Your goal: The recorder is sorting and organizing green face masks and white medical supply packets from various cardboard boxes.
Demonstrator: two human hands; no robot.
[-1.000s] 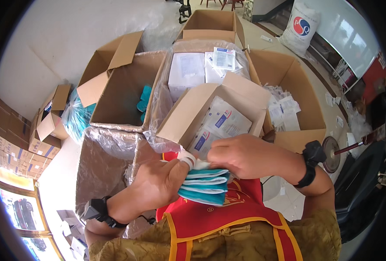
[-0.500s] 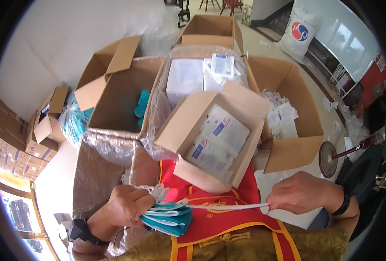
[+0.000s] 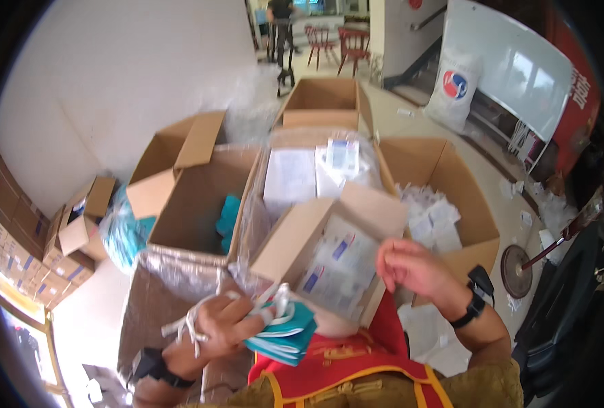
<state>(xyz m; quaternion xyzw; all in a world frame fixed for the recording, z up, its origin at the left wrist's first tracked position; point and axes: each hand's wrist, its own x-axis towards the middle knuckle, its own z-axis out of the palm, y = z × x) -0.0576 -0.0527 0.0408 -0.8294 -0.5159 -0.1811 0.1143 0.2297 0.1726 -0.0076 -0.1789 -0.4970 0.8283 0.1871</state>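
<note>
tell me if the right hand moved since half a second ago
Yes: the right hand moved left, farther from the round floor base at the right and closer to the nearest carton of packets.

A person in dark clothes [image 3: 281, 15] stands at the far end of the room, near two red wooden chairs [image 3: 353, 45]. Farther right, a stuffed white sack [image 3: 453, 102] stands by the stairs [image 3: 412, 83], beside a large glossy white panel [image 3: 509, 75]. A round stand base [image 3: 517, 272] with a reddish pole rests on the floor at right. At left, brown cartons [image 3: 17, 234] are stacked near the pale wall [image 3: 111, 61].
</note>
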